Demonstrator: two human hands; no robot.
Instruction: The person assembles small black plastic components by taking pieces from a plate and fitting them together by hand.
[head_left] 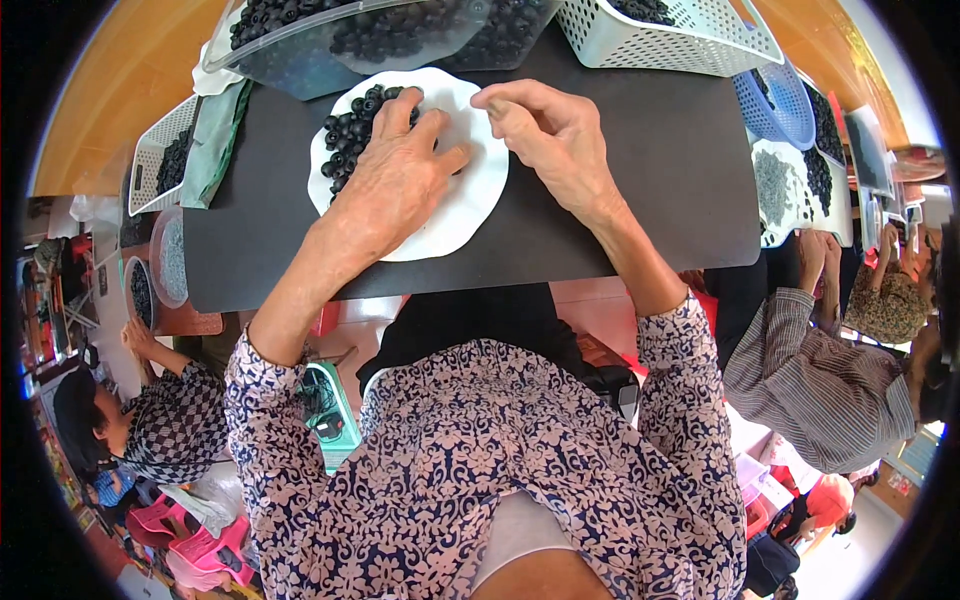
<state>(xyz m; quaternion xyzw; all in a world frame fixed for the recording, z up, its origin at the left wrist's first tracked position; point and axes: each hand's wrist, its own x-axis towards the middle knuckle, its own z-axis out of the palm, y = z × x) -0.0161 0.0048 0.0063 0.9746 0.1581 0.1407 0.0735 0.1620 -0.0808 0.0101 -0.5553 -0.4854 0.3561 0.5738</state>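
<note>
A white plate with a wavy rim (pixel 450 225) rests on the dark tabletop (pixel 660 170). Small, round, black pieces with hollow-looking tops (pixel 345 135) are heaped on the plate's left side. My left hand (pixel 395 175) lies over this heap, its fingers spread and bent down among the pieces. One dark piece shows partly beside its thumb. Just right of the plate, my right hand (pixel 565 145) is raised with thumb and forefinger pressed together. Whatever sits in that pinch, if anything, is hidden.
Along the far edge stand a clear plastic bin (pixel 290 70) of black pieces and a pale perforated basket (pixel 680 55). A blue basket (pixel 785 110) is at far right, a white basket (pixel 143 165) at far left. Other people sit at left (pixel 170 420) and right (pixel 820 390).
</note>
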